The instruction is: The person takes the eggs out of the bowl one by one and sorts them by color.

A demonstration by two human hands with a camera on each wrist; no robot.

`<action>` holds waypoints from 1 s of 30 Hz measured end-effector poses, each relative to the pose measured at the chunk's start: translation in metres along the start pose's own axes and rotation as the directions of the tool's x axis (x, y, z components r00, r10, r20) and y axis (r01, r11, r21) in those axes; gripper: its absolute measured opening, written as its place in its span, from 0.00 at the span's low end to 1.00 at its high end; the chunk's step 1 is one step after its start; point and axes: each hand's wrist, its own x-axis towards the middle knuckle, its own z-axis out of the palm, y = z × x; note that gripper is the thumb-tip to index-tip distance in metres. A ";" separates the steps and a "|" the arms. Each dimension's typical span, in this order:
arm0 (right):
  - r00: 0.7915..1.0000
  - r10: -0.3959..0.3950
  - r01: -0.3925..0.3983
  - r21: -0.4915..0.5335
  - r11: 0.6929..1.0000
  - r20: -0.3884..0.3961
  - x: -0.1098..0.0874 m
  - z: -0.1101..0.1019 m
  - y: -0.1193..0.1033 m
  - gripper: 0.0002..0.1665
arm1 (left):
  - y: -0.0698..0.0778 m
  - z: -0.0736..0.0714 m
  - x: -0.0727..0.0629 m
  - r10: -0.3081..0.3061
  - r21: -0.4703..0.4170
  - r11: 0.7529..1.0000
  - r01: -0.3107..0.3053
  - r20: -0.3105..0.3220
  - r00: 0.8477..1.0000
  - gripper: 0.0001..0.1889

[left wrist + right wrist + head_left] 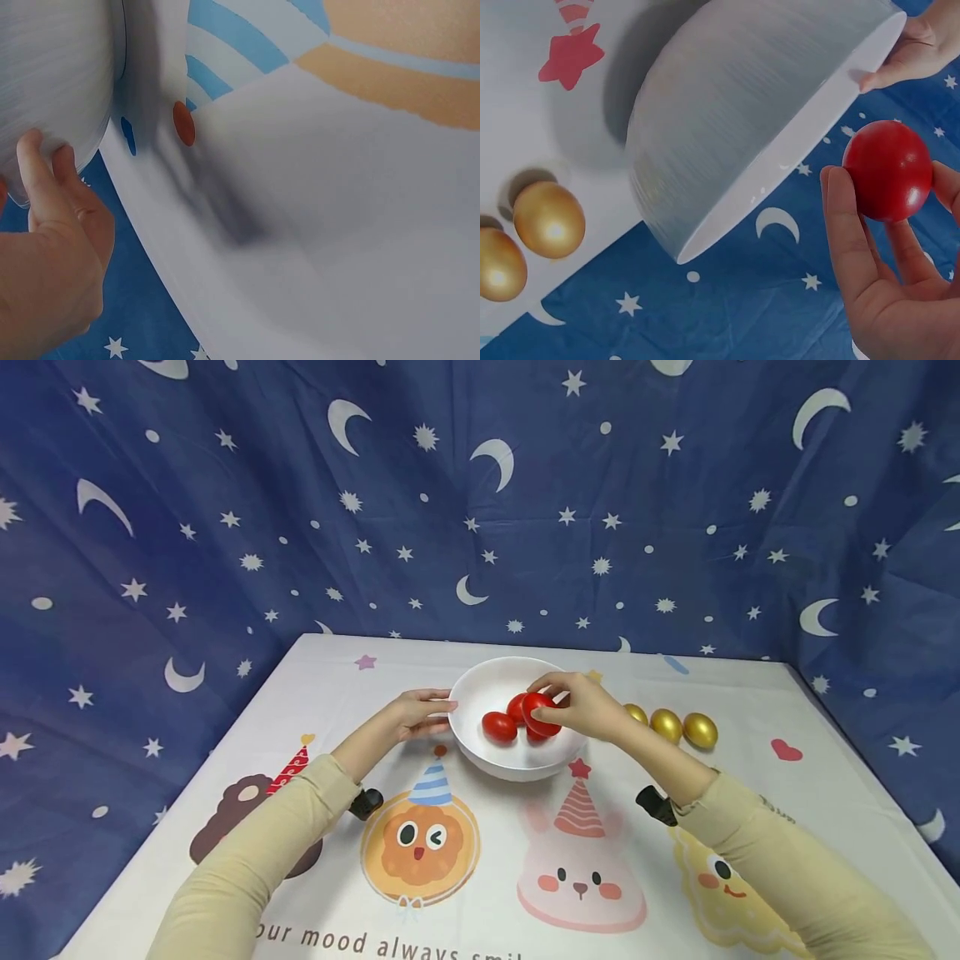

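Note:
A white bowl stands on the table with red eggs inside. My right hand is over the bowl and pinches another red egg in its fingertips; the right wrist view shows that egg held beside the bowl's outer wall. My left hand rests against the bowl's left rim, its fingertips touching the bowl's side. Three golden eggs lie in a row on the table just right of the bowl.
The table carries a white cloth printed with cartoon animals in party hats. A blue drape with stars and moons hangs behind and around the table. Two golden eggs show in the right wrist view.

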 end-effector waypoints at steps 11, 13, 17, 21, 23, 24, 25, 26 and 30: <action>0.998 0.003 -0.003 0.001 1.000 -0.060 -0.019 -0.005 0.001 0.18 | -0.001 -0.006 0.001 -0.015 0.000 1.000 0.015 0.000 1.000 0.29; 0.997 0.011 -0.011 0.007 1.000 -0.070 -0.024 -0.006 0.001 0.19 | -0.001 -0.006 0.000 -0.011 0.002 1.000 0.011 0.005 1.000 0.29; 0.996 0.015 -0.013 0.022 1.000 -0.087 -0.035 -0.008 0.004 0.19 | 0.000 -0.004 -0.001 -0.009 0.005 1.000 0.008 0.016 1.000 0.29; 0.993 0.028 -0.028 -0.001 1.000 -0.114 -0.046 -0.010 0.008 0.19 | 0.000 -0.002 -0.001 -0.005 -0.004 1.000 0.006 0.028 1.000 0.29; 0.991 0.039 -0.040 -0.010 0.999 -0.126 -0.051 -0.012 0.012 0.19 | 0.001 -0.001 0.000 -0.003 -0.009 1.000 0.003 0.033 0.999 0.29; 0.991 0.041 -0.043 -0.014 0.999 -0.131 -0.053 -0.013 0.013 0.19 | 0.000 0.000 0.000 -0.002 -0.011 1.000 0.002 0.033 0.999 0.29; 0.990 0.043 -0.046 -0.016 0.999 -0.137 -0.056 -0.013 0.015 0.19 | 0.000 0.000 0.000 -0.002 -0.012 1.000 0.003 0.035 0.999 0.29; 0.989 0.047 -0.050 -0.017 0.999 -0.140 -0.058 -0.014 0.017 0.19 | 0.000 0.000 0.000 -0.003 -0.014 1.000 0.004 0.034 0.999 0.29; 0.985 0.050 -0.058 -0.044 0.997 -0.163 -0.064 -0.016 0.025 0.20 | -0.001 0.000 0.001 -0.005 -0.026 1.000 0.006 0.027 1.000 0.29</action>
